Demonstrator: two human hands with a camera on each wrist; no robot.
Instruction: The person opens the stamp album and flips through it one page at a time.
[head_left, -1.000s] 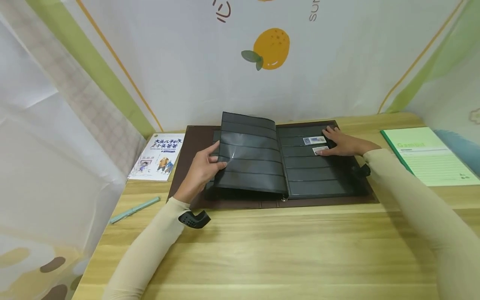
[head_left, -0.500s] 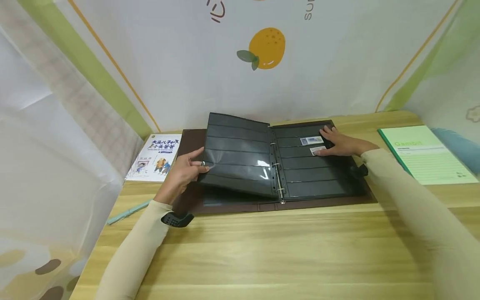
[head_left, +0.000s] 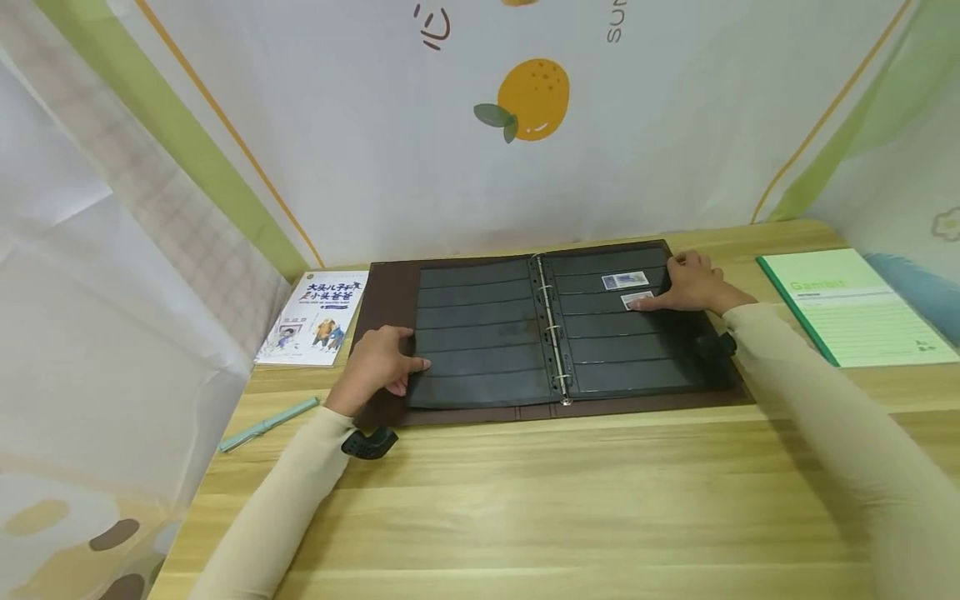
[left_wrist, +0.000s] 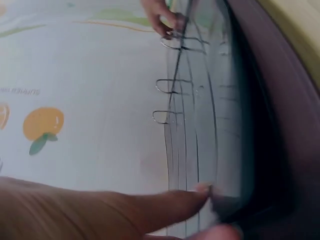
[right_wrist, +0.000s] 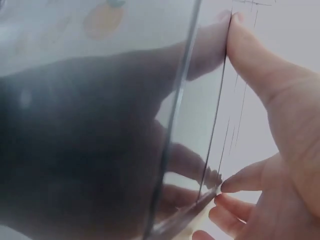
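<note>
1. We find the album (head_left: 386, 304) lying open and flat on the table (head_left: 547, 500), at the middle of its far edge. Metal rings (head_left: 552, 333) run down its spine.
2. The left hand (head_left: 377, 362) is at the outer edge of the left page (head_left: 480, 333), towards its near corner. Its thumb rests on the page and its index finger touches the edge; we cannot tell whether the two pinch it.
3. The right hand (head_left: 696, 283) is at the outer edge of the right page (head_left: 637, 354), thumb spread well away from the loosely bent fingers. The thumb presses on the page; the fingertips meet the edge. We see no object clasped.
4. The right page carries two stamps (head_left: 625, 281) in its upper strips; the thumb partly covers the lower one.
5. We note a book (head_left: 311, 321) at the table's far left corner, just beside the album, and a pen (head_left: 268, 425) near the left edge.
6. A green notebook (head_left: 858, 308) lies near the far right corner, apart from the album.
</note>
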